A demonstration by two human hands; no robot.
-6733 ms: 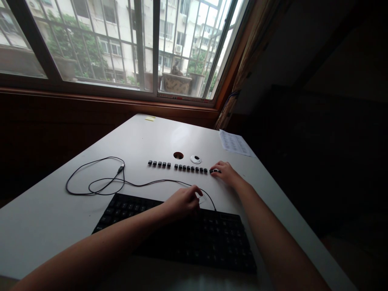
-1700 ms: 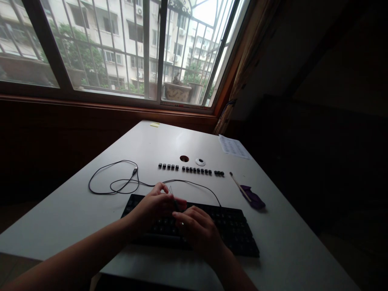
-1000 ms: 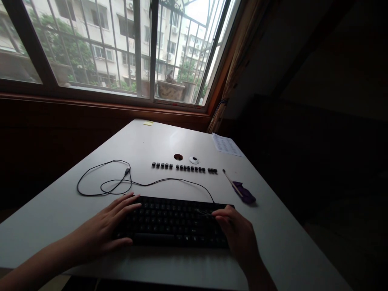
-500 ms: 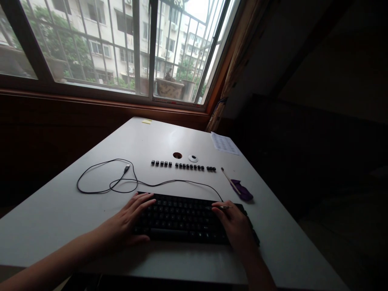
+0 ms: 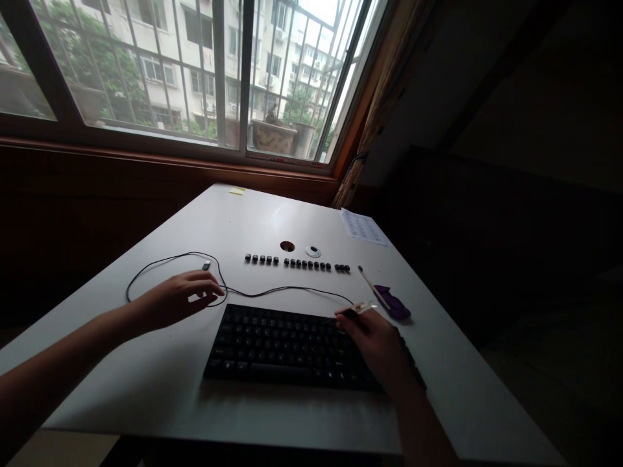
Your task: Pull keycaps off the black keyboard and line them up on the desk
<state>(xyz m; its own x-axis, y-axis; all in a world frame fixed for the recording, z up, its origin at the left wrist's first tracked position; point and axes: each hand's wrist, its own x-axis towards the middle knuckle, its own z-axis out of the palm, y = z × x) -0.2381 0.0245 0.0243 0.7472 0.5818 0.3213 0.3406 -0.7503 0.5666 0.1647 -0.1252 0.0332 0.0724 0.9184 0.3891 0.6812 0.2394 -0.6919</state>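
Note:
A black keyboard (image 5: 282, 350) lies on the white table, its right end partly hidden by my right hand (image 5: 377, 344). That hand is closed around a small, pale keycap puller (image 5: 363, 307), held just over the upper right keys. My left hand (image 5: 180, 299) hovers to the left of the keyboard, above the looped black cable (image 5: 287, 288). Its fingers are loosely bent and apart, with nothing in them. Behind the keyboard, loose black keycaps (image 5: 307, 264) stand in a row of several small groups.
A brush (image 5: 372, 285) rests on a purple cloth (image 5: 396, 305) at the right. Farther back are a round hole (image 5: 287, 246) in the tabletop, a white ring cover (image 5: 313, 251), a printed sheet (image 5: 364, 227) and a yellow sticky note (image 5: 237, 191). The cable's USB plug (image 5: 206, 265) lies at the left.
My left hand has let go of the keyboard's left side and moved up and left over the cable. My right hand has lifted slightly with the keycap puller.

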